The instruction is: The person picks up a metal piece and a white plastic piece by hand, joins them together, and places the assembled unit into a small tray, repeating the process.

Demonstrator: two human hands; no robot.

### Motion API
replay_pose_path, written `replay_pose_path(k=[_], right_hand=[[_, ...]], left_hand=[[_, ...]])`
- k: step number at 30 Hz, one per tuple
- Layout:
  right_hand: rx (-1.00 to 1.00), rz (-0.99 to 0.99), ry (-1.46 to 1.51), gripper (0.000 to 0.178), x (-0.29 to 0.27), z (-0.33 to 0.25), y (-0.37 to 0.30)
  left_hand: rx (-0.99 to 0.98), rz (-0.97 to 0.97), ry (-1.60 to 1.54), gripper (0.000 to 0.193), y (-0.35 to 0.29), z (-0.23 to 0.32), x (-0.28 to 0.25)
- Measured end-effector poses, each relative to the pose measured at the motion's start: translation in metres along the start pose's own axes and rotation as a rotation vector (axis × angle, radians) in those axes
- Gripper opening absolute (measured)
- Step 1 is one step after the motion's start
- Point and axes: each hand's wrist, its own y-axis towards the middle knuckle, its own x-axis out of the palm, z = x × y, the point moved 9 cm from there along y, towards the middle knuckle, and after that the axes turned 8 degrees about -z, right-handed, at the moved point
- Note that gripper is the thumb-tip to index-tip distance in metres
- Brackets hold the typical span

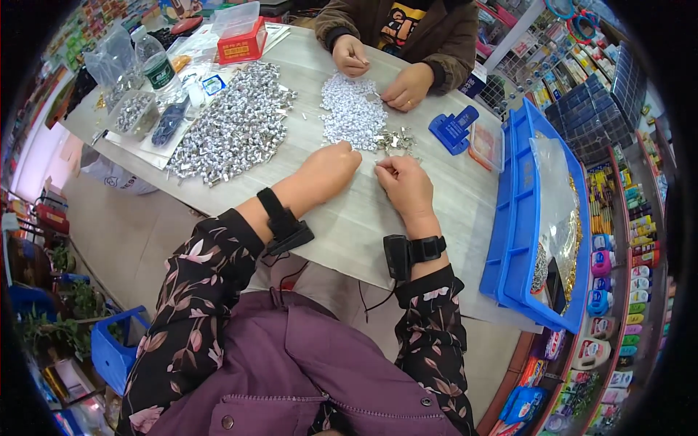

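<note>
My left hand (331,173) rests over the table (342,232) with its fingers curled together, close to the near edge of a pile of small white plastic pieces (352,109). My right hand (408,185) is a short way to the right, thumb and forefinger pinched. What either hand holds, if anything, is too small or hidden to name. Just beyond my right hand lies a little heap of shiny metal clips (396,139). To the left spreads a big pile of small silver-and-white pieces (236,123). Both my wrists wear black straps with small boxes.
Across the table a person's hands (407,87) work at the white pile. A large blue crate (509,211) stands at the right edge, near a blue plastic holder (454,131). At back left are a red box (242,45), a bottle (156,65) and a filled tub (133,114).
</note>
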Motion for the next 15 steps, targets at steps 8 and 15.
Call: replay_pose_path(k=[8, 15], right_hand=[[-0.058, -0.016, 0.114, 0.018, 0.0, -0.002, -0.001], [0.031, -0.115, 0.292, 0.016, 0.006, 0.004, -0.004]], left_hand=[[0.036, 0.021, -0.009, 0.009, 0.001, -0.007, 0.001], [-0.056, -0.005, -0.122, 0.011, -0.008, -0.005, -0.017]])
